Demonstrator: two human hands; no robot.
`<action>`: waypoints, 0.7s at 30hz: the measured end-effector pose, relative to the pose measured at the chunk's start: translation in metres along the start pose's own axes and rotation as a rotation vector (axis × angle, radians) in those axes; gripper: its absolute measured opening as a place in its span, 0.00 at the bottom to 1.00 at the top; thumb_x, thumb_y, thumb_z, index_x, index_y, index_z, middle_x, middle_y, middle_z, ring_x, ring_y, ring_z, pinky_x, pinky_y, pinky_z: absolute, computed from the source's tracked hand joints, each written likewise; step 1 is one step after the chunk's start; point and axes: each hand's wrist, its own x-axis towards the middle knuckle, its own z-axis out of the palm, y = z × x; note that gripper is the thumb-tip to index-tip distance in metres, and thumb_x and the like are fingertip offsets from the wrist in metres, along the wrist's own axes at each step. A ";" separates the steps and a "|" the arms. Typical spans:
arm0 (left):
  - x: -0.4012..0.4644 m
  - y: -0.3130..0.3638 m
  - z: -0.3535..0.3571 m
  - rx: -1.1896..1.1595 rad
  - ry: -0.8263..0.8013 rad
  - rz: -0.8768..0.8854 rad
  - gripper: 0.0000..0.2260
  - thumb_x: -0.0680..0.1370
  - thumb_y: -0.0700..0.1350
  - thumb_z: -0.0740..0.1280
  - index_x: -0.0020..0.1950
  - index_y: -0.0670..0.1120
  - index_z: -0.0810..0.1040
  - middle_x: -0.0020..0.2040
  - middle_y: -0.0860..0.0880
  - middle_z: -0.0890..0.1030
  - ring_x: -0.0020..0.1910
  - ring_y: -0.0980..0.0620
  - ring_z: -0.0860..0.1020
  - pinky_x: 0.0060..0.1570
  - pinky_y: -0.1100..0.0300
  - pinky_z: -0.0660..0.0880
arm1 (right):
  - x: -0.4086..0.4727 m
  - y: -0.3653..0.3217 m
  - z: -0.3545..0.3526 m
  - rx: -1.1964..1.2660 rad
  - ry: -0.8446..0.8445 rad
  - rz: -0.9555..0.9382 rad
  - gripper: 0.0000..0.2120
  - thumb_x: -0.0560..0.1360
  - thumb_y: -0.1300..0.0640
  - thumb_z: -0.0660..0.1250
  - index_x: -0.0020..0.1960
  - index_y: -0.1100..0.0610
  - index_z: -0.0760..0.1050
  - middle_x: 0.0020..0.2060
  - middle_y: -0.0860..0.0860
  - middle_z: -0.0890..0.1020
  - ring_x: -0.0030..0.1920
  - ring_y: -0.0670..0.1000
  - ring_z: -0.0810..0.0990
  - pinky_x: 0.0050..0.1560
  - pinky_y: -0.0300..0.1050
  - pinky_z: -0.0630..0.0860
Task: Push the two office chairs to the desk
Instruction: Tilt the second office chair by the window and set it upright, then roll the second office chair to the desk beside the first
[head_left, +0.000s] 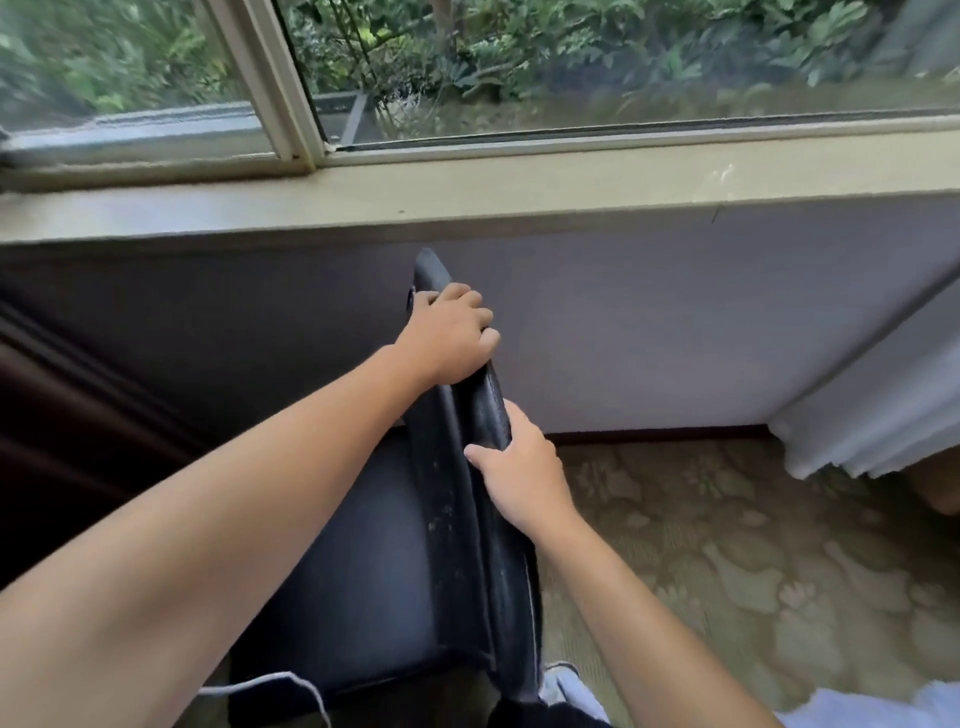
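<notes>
A black office chair (363, 571) stands right below me, seen from above. Its worn backrest (457, 493) runs from the centre of the view down toward me, and the dark seat lies to its left. My left hand (449, 335) is closed over the far top edge of the backrest. My right hand (519, 470) grips the same top edge nearer to me, on its right side. A dark wooden desk edge (62, 415) shows at the far left, beside the chair. Only one chair is in view.
A grey wall (675, 322) under a wide window sill (467, 192) is just beyond the chair. Patterned carpet (753, 545) spreads to the right. A white curtain (883, 405) hangs at the right edge. A thin white cable (291, 680) lies near the seat's front.
</notes>
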 end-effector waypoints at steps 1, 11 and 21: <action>-0.012 -0.011 -0.001 -0.017 -0.008 -0.017 0.12 0.79 0.47 0.55 0.44 0.44 0.76 0.51 0.51 0.72 0.67 0.52 0.64 0.62 0.51 0.56 | -0.005 -0.004 0.015 -0.024 -0.031 0.002 0.30 0.74 0.49 0.65 0.73 0.39 0.60 0.59 0.43 0.80 0.60 0.53 0.76 0.60 0.52 0.74; -0.157 -0.073 0.020 -0.776 0.216 -0.312 0.30 0.76 0.52 0.68 0.76 0.52 0.61 0.78 0.48 0.57 0.77 0.54 0.52 0.72 0.58 0.52 | -0.013 -0.025 0.052 -0.131 0.000 -0.189 0.13 0.75 0.49 0.64 0.58 0.46 0.77 0.50 0.43 0.83 0.54 0.48 0.80 0.59 0.49 0.74; -0.290 -0.084 0.042 -0.687 0.257 -0.757 0.35 0.60 0.79 0.66 0.64 0.71 0.68 0.67 0.66 0.64 0.69 0.65 0.60 0.65 0.61 0.59 | 0.056 -0.110 0.124 -0.785 -0.361 -1.120 0.16 0.74 0.54 0.65 0.62 0.52 0.77 0.60 0.51 0.80 0.64 0.55 0.72 0.60 0.52 0.67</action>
